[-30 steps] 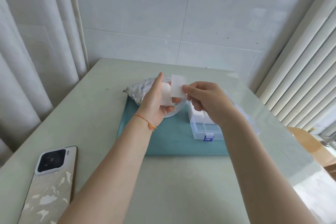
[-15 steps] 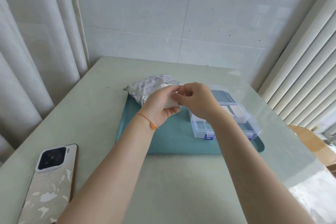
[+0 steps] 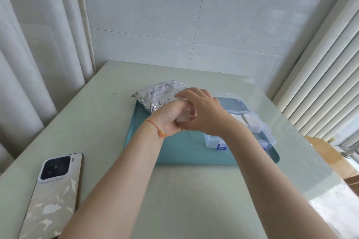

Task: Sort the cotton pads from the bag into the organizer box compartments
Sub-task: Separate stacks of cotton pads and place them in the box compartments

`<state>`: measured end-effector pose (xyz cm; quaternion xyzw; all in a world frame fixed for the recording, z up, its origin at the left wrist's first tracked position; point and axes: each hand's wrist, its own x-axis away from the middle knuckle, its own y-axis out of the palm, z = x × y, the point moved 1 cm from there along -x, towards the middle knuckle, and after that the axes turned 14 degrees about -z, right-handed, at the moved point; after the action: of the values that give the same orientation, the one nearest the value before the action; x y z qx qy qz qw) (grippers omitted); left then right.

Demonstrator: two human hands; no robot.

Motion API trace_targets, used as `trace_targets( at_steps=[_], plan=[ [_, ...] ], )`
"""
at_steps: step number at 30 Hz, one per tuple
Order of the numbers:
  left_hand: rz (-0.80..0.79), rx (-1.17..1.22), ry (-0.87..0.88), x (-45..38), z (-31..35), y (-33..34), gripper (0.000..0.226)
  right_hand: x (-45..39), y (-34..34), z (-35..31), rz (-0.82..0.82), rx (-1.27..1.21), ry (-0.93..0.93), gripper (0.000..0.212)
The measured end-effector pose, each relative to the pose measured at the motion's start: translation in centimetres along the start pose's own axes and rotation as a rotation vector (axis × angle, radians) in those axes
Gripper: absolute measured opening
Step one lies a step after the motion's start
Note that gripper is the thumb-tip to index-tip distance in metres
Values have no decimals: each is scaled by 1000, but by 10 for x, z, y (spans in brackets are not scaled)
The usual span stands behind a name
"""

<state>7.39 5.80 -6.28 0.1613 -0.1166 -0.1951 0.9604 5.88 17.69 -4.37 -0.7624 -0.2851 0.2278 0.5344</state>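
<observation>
Left hand: the left hand [image 3: 168, 117], a red-and-orange string bracelet [image 3: 157, 128] at its wrist, curls its fingers around a stack of white cotton pads [image 3: 184, 118] above the far left part of a teal tray [image 3: 184, 151].
Right hand: the right hand [image 3: 202, 111] meets the left from the right, fingers bent over the top of the same stack; whether it pinches a pad or only touches one cannot be told, as the fingertips are hidden.
Cotton pads: the held stack hovers between the two hands, just in front of the bag; more white pads [image 3: 252, 120] lie in right-hand compartments of the organizer box.
Bag: a crinkled clear bag [image 3: 157, 95] printed with blue marks rests at the tray's far left corner, partly behind the hands.
Organizer box: a clear plastic organizer box [image 3: 270, 137] with blue latches sits open on the right half of the tray, its lid folded back toward the wall; the right forearm crosses its near left part.
Table: a pale green table [image 3: 97, 122] bears the tray.
Phone: a phone [image 3: 52, 196] lies face down near the table's left edge, well apart from the tray.
Surroundings: white curtains [image 3: 29, 64] hang at left, a tiled wall [image 3: 194, 15] stands behind.
</observation>
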Motion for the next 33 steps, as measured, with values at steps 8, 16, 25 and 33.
trace_targets(
  at_steps=[8,16,25,33],
  plan=[
    [-82,36,33,2,1,4,21,2,-2,-3,-92,-63,-23,90],
    [50,-233,116,-2,-1,3,9,-2,-13,-2,106,-604,44,31],
    [22,-369,197,-1,-1,5,26,-8,-10,-4,87,-629,54,23],
    [56,-209,197,-7,-2,0,19,3,-13,3,18,-707,-23,49]
  ],
)
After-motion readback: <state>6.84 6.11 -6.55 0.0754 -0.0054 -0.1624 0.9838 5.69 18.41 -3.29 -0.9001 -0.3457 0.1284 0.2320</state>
